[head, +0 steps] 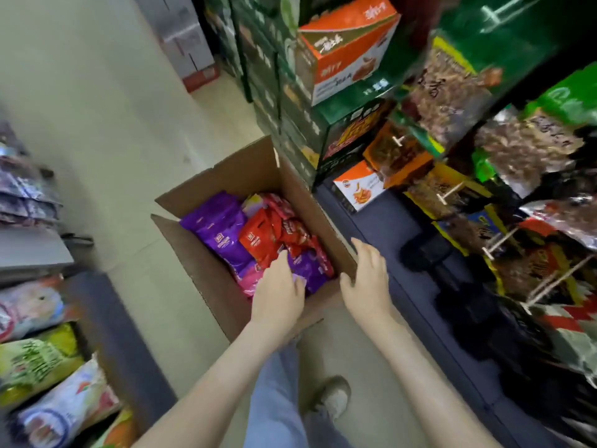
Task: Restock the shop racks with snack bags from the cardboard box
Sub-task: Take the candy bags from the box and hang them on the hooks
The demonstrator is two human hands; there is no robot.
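Note:
An open cardboard box [206, 279] stands on the floor in the aisle, holding purple snack bags [219, 227] on the left and red snack bags [274, 227] on the right. My left hand [279, 292] reaches into the near end of the box, fingers down on a purple bag; whether it grips the bag is hidden. My right hand [366, 279] is spread open over the box's right near corner, touching its flap. The rack on the right [517, 240] has pegs hung with brown, yellow and green snack bags.
Stacked orange and green cartons [345, 53] stand beyond the box against the right rack. A lower rack on the left [42, 360] holds several bagged snacks. My leg and shoe [332, 399] are just behind the box. Pale floor tiles run up the aisle.

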